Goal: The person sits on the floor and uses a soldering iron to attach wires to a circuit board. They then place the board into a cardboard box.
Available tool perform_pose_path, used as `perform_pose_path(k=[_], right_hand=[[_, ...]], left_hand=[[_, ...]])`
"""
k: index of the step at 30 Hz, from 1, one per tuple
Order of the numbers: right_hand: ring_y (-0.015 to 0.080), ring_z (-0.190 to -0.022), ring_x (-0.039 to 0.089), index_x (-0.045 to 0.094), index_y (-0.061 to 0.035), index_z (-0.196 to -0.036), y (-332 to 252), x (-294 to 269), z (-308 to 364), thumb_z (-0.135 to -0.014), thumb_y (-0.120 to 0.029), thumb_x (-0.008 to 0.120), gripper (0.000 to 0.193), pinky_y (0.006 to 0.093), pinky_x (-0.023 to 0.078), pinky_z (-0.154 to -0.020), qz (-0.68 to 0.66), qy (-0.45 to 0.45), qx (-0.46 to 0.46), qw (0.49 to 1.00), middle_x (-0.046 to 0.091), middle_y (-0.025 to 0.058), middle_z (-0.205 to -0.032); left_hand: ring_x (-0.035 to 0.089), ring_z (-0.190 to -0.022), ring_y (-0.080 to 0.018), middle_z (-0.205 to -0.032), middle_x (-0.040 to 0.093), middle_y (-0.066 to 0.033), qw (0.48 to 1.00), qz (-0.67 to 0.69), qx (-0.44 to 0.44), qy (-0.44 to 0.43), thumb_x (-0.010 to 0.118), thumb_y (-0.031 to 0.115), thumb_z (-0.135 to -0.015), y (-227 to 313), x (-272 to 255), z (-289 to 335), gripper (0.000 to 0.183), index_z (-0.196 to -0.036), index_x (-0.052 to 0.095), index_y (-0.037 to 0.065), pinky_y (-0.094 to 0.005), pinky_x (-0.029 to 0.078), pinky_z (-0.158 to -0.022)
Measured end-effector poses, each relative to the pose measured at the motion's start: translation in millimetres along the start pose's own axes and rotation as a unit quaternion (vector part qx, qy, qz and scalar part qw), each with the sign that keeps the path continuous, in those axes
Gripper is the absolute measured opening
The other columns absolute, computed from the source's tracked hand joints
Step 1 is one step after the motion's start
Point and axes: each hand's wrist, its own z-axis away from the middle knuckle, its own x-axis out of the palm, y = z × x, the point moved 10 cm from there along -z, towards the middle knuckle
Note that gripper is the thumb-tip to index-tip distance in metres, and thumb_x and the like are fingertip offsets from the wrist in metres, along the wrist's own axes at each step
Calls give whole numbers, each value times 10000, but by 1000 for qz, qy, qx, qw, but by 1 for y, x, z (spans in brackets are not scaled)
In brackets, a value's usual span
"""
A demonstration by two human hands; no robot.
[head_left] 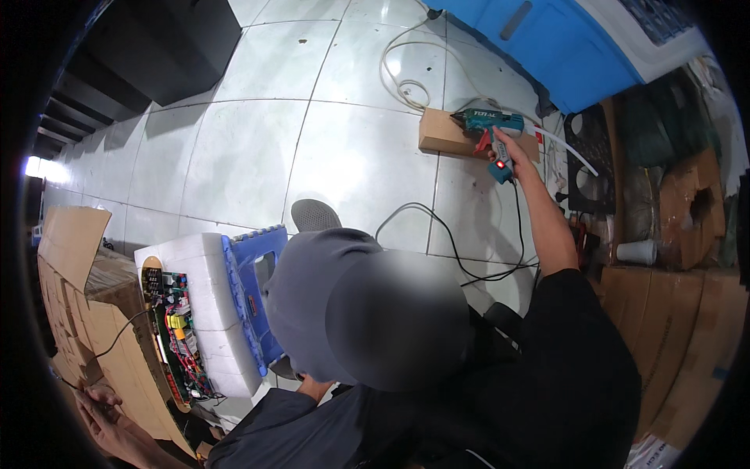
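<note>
My right hand (508, 152) is closed round the handle of a teal and grey glue gun (488, 119). A white glue stick (566, 147) sticks out of the gun's rear, and a red light glows low on its handle. The gun's nozzle points left, over a brown cardboard box (445, 133) on the floor. My left hand (316, 388) is down beside my grey-clad knee. Only a little skin shows past the dark sleeve, and its fingers are hidden.
A circuit board (176, 336) with coloured wires leans beside white foam (211, 313) and a blue folding stool (254, 297). Another person's hands (105, 422) are at lower left, near a cardboard carton (117, 359). Black cable (449, 234) loops across the tiles. A blue bin (555, 55) stands far right.
</note>
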Motion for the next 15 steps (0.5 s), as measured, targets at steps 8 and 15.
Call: perform_pose_path(k=[8, 15], right_hand=[[160, -552, 629, 603, -117, -1006, -1, -13, -10, -833, -568, 760, 507, 297, 530, -478, 135, 34, 42, 989, 589, 20, -718], [198, -575, 636, 644, -56, -1018, -19, -24, -12, -862, -603, 707, 572, 341, 526, -541, 364, 42, -1, 930, 657, 48, -751]], left_hand=[[512, -909, -102, -1053, 582, -61, 999, 1, -32, 22, 473, 224, -1085, -7, -5, 3, 434, -1408, 508, -64, -229, 422, -813], [492, -915, -123, -1041, 551, -74, 997, -40, -52, 34, 449, 225, -1092, -6, -4, 7, 438, -1407, 503, -76, -240, 413, -838]])
